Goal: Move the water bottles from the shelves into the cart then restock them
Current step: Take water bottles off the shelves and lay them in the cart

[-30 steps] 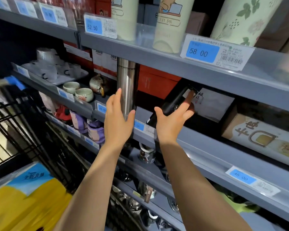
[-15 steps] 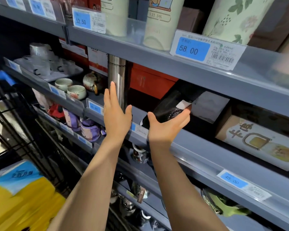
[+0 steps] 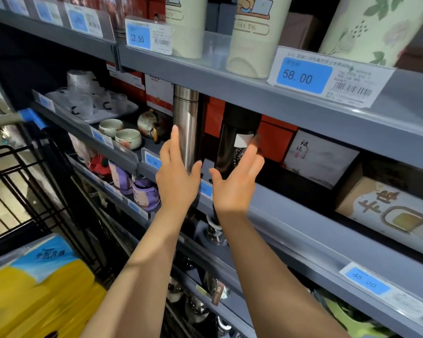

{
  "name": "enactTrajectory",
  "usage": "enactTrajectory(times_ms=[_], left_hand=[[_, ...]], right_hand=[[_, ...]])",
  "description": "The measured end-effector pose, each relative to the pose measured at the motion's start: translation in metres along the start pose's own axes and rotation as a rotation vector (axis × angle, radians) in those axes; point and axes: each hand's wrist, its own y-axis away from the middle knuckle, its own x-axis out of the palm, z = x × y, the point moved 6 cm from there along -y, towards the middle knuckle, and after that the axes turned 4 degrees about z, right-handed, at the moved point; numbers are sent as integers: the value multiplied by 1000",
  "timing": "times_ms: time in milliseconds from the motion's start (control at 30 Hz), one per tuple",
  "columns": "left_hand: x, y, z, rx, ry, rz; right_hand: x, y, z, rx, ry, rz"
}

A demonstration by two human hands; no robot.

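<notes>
A black bottle (image 3: 232,145) stands upright on the middle shelf (image 3: 291,215), a steel bottle (image 3: 186,125) just beside it at its 9 o'clock. This looks like the restocking step. The right hand (image 3: 235,186) is spread, fingers touching the black bottle's side, gripping nothing; the left hand (image 3: 177,176) lies flat and open against the steel one. Next both should let go cleanly without tipping them. Both bottles are slim, smooth cylinders: one brushed metal, one glossy with a white sticker. The wire cart (image 3: 22,191) is at 8 o'clock.
</notes>
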Motion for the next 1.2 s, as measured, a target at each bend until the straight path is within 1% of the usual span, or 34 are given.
enactTrajectory(times_ms=[67, 100, 267, 333, 467, 533, 600, 733, 833, 900, 1000, 1100, 1167, 1200], left_hand=[[-2, -5, 2, -29, -45, -89], [0, -8, 2, -29, -73, -107], [16, -13, -1, -39, -134, -127], [18, -12, 0, -34, -138, -119], [11, -11, 8, -27, -43, -106], [9, -13, 11, -23, -43, -78], [9, -14, 13, -10, -65, -58], [10, -15, 16, -15, -30, -39], [8, -15, 18, -16, 33, 2], [1, -6, 17, -26, 73, -9], [-16, 26, 19, -130, 110, -55], [-25, 66, 20, -173, 60, 24], [-31, 94, 19, -165, -18, 96], [-36, 108, 16, -164, -47, 126]], right_hand=[[2, 0, 1, 1, 21, -9], [2, 1, 1, -1, 37, -10], [-1, 2, -2, -4, 69, -1], [-2, 2, -1, 4, 74, -1], [-4, 1, -4, 49, 61, -3], [-5, 1, -6, 60, 54, 11], [-6, 2, -5, 56, 73, 35], [-11, 9, -8, 58, 154, 61], [-18, 19, -9, -5, 197, 48], [-25, 32, -6, -73, 200, 48], [-41, 57, -8, -131, 166, 13], [-59, 87, -13, -204, 189, 2], [-71, 109, -17, -223, 152, 62], [-78, 120, -19, -212, 117, 123]])
